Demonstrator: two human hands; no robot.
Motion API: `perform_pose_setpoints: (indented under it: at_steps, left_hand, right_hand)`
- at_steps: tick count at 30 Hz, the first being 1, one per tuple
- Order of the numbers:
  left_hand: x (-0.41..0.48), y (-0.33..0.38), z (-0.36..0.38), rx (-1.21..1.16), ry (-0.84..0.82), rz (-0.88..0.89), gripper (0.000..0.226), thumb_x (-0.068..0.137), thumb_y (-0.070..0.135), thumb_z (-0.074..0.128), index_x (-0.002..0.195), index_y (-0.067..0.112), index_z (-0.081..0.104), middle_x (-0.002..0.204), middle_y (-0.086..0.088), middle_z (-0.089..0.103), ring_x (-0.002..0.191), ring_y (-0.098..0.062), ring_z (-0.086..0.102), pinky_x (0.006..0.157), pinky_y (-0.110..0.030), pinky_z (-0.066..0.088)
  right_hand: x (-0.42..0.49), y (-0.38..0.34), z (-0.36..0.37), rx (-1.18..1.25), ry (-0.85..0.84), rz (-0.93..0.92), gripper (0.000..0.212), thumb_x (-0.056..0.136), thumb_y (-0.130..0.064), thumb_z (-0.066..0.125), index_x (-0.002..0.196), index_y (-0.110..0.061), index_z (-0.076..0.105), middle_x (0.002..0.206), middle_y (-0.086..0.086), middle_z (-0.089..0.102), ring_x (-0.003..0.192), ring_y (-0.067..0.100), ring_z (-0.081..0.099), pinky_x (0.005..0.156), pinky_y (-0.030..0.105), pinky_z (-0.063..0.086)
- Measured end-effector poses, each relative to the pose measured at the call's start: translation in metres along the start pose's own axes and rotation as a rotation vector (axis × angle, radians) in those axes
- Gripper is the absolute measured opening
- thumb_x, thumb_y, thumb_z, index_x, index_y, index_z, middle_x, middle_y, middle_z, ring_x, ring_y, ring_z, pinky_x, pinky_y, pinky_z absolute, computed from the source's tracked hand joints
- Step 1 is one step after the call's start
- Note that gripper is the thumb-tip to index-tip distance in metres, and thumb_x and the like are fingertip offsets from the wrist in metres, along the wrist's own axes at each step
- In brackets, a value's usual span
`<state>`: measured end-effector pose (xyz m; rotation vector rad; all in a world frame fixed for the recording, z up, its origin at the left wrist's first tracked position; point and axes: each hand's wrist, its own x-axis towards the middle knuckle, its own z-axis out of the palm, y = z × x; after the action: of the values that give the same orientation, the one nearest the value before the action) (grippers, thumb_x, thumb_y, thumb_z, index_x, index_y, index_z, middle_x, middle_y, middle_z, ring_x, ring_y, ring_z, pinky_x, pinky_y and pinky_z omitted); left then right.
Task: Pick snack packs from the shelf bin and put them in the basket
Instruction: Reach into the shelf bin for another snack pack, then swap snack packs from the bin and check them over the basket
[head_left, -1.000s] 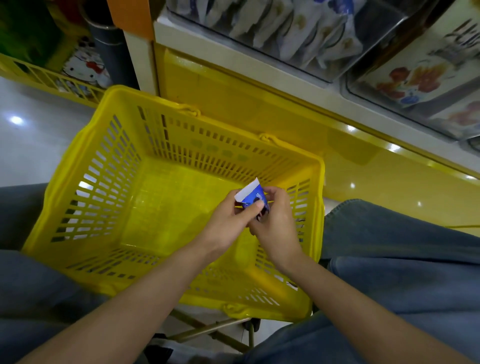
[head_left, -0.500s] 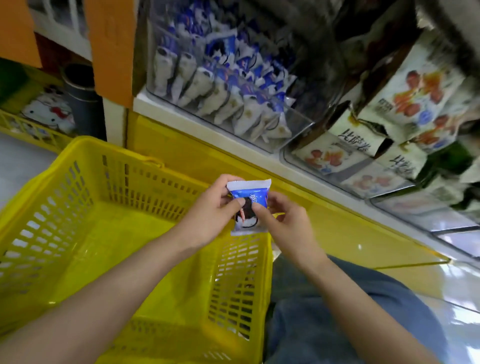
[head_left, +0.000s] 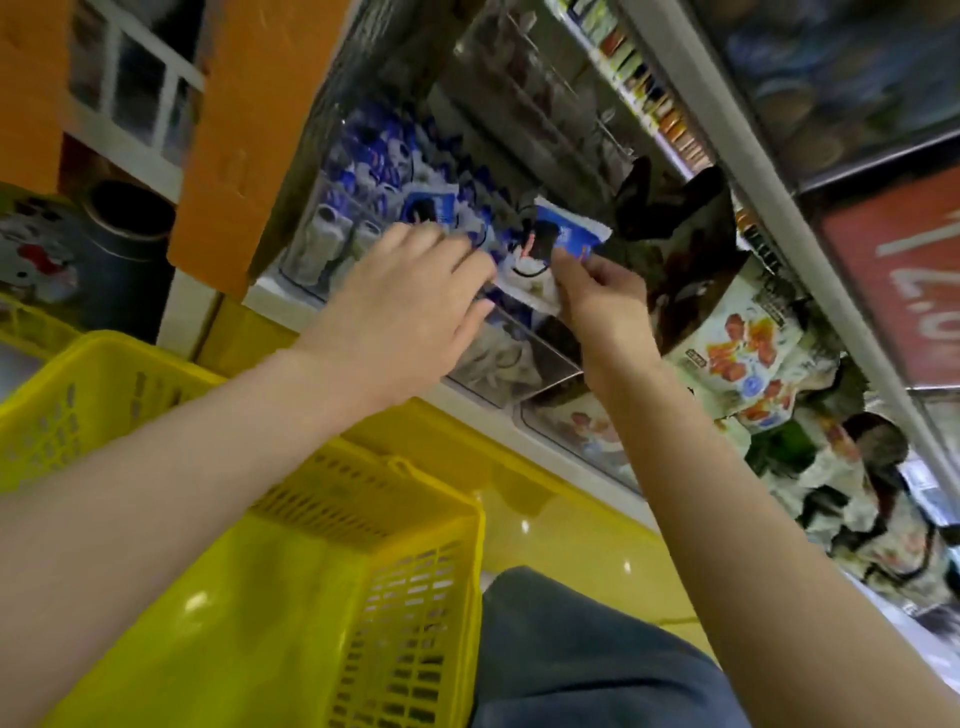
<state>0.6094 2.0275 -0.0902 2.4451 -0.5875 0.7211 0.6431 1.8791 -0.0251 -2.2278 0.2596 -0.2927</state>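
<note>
Right hand is pinching a blue-and-white snack pack at the clear shelf bin; left hand, fingers loosely straight, is reaching alongside, above the yellow basket.

Motion blur smears the whole frame, worst over the shelf bin and the fingers of the left hand. The print on the snack pack pinched by the right hand is unreadable. Light falls from above, leaving 2 small white glints on the glossy yellow shelf base. The basket is bright and the upper shelf dim. Straight edges tilt and bow toward the right.
</note>
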Motion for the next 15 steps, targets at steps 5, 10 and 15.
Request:
perform_pose_setpoints:
  at_steps: [5, 10, 15]
  left_hand:
    - [0.004, -0.017, -0.003, 0.038, -0.003, -0.019, 0.035, 0.094, 0.025, 0.035, 0.104, 0.004, 0.061, 0.097, -0.014, 0.067, 0.091, -0.031, 0.06, 0.086, -0.042, 0.04]
    - [0.031, -0.018, -0.013, -0.247, 0.148, -0.34, 0.042, 0.097, 0.039, 0.034, 0.124, 0.01, 0.048, 0.114, -0.011, 0.061, 0.099, -0.028, 0.058, 0.077, -0.037, 0.04]
    - [0.061, -0.024, -0.015, -0.705, 0.125, -0.529, 0.042, 0.09, 0.033, 0.055, 0.124, 0.01, 0.045, 0.098, 0.001, 0.054, 0.083, -0.012, 0.05, 0.06, -0.007, 0.037]
  right_hand:
    - [0.027, -0.011, 0.032, 0.104, -0.037, 0.138, 0.016, 0.09, -0.022, 0.059, 0.089, -0.008, 0.065, 0.09, 0.011, 0.068, 0.085, 0.027, 0.063, 0.08, 0.035, 0.052]
    - [0.019, -0.013, 0.037, 0.326, -0.175, 0.05, 0.025, 0.091, -0.022, 0.052, 0.104, -0.004, 0.064, 0.1, 0.01, 0.069, 0.091, 0.023, 0.064, 0.084, 0.036, 0.049]
    - [0.02, -0.015, 0.032, 0.443, -0.393, -0.069, 0.033, 0.098, -0.025, 0.042, 0.114, 0.001, 0.056, 0.104, 0.016, 0.063, 0.092, 0.024, 0.06, 0.082, 0.037, 0.05]
